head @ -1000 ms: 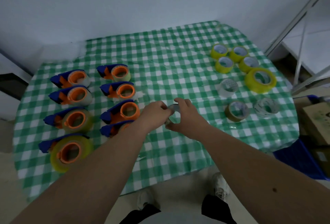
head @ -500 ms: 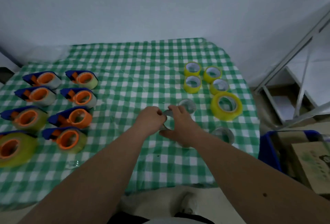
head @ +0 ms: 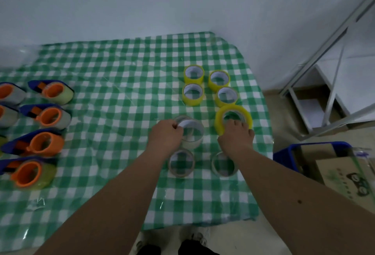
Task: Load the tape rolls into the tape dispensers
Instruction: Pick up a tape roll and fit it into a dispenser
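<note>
Dispensers (head: 47, 115): blue plastic with orange wheels, at 9 o'clock on the checked cloth (head: 121, 84).
Left hand (head: 166, 137): fingers pinch the rim of the clear roll (head: 192, 133), mid-table.
Right hand (head: 236, 136): earlier on the clear roll too; now fingers curl round the big yellow roll (head: 233, 118), at 3 o'clock.

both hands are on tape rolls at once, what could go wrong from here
The left hand grips the clear roll by its rim only, so it may slip. The right hand on the large yellow roll could nudge the small yellow roll just behind it.
</note>
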